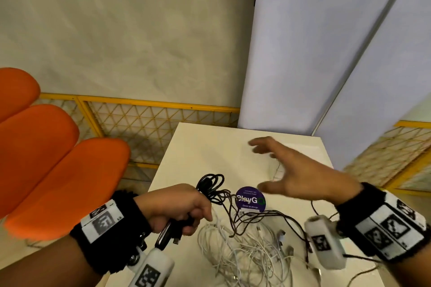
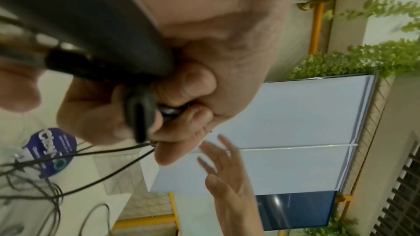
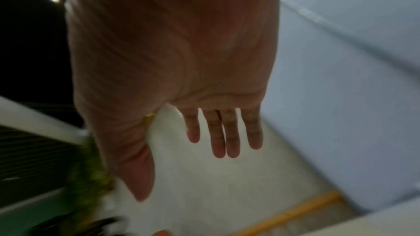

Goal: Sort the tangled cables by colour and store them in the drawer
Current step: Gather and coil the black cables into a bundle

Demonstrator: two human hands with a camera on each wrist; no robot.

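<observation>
My left hand (image 1: 184,214) grips a bundle of black cables (image 1: 211,185) with their plugs (image 1: 176,239) sticking out below the fist, just above the white table (image 1: 210,147). In the left wrist view the fingers (image 2: 181,85) curl round the black cables (image 2: 141,112). More black strands (image 1: 268,213) trail right across a heap of white cables (image 1: 245,247) on the table. My right hand (image 1: 291,170) hovers above the table's right side, fingers spread and empty. The right wrist view shows its fingers (image 3: 223,132) straight. No drawer shows.
A round purple sticker (image 1: 250,199) lies on the table behind the cables. Orange seats (image 1: 46,158) stand at the left. A yellow mesh fence (image 1: 151,116) runs behind, and pale blue panels (image 1: 314,53) rise at the right.
</observation>
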